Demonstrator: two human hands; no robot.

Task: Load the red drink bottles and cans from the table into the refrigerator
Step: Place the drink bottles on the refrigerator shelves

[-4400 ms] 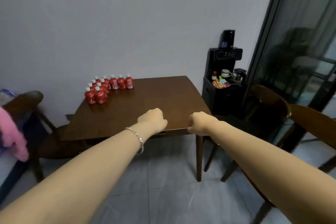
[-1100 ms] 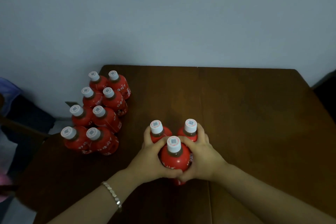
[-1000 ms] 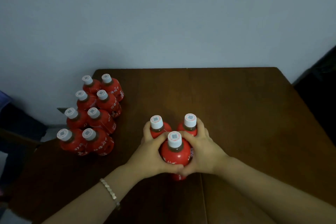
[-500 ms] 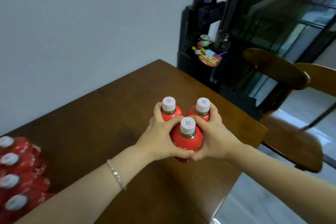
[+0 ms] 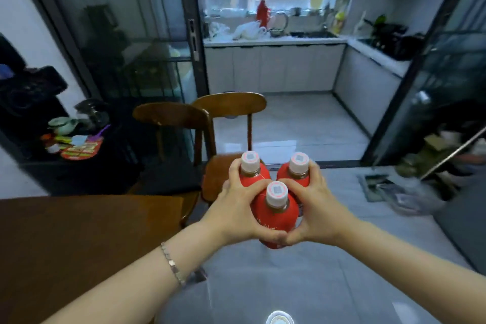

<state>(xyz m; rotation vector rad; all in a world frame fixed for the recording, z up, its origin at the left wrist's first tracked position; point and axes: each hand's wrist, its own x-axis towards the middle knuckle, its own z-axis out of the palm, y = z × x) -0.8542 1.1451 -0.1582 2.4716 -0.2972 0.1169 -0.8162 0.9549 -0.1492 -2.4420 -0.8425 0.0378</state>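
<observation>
Three red drink bottles with white caps are clustered between my hands, held in the air over the grey floor. The nearest bottle [image 5: 274, 212] is in front; the left bottle [image 5: 253, 173] and the right bottle [image 5: 295, 172] stand behind it. My left hand [image 5: 234, 210] wraps the cluster from the left and my right hand [image 5: 315, 208] wraps it from the right, thumbs meeting under the front bottle. The brown table [image 5: 79, 239] lies at the lower left. The other bottles and the refrigerator are out of view.
Two wooden chairs [image 5: 200, 118] stand just ahead by the table's corner. A black side cabinet [image 5: 79, 155] with cups and small items is at the left. Dark-framed glass sliding doors [image 5: 189, 34] open onto a kitchen with white cabinets [image 5: 273, 68].
The view has swung right from the table and wall to the kitchen doorway. The three gripped bottles have left the tabletop and now hang over the floor.
</observation>
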